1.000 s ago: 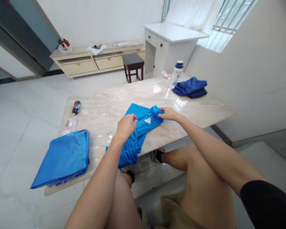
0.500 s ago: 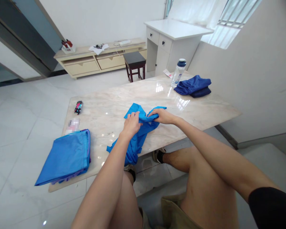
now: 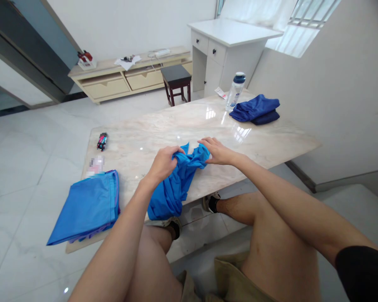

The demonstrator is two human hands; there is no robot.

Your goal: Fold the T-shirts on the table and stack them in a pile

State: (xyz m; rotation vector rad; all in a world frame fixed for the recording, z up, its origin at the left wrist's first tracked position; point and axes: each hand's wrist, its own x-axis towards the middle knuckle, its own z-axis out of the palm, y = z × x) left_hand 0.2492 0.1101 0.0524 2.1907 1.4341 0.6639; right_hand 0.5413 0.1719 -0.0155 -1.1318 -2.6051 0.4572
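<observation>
A crumpled bright blue cloth (image 3: 173, 188) lies across the front edge of the marble-patterned table (image 3: 151, 126), its lower part hanging over the edge. My left hand (image 3: 166, 161) is closed on the upper left of the cloth, fingertips tucked into its folds. At the upper right end, my right hand (image 3: 216, 151) grips a bunched part between thumb and fingers. What kind of article the cloth is, its folds do not show. On the left end of the table rests a folded blue cloth stack (image 3: 88, 201) with purple layers beneath, overhanging the edge.
A dark blue cloth bundle (image 3: 258, 110) and a clear water bottle (image 3: 235, 92) stand at the table's far right. Small colourful items (image 3: 102, 141) lie at the left. Beyond are a dark stool (image 3: 176, 73), a low cabinet (image 3: 110, 86) and a white desk (image 3: 236, 33).
My left hand has moved left and down and changed its hold on the cloth. The cloth's upper flaps are more gathered, and its lower part is spread wider at the table edge.
</observation>
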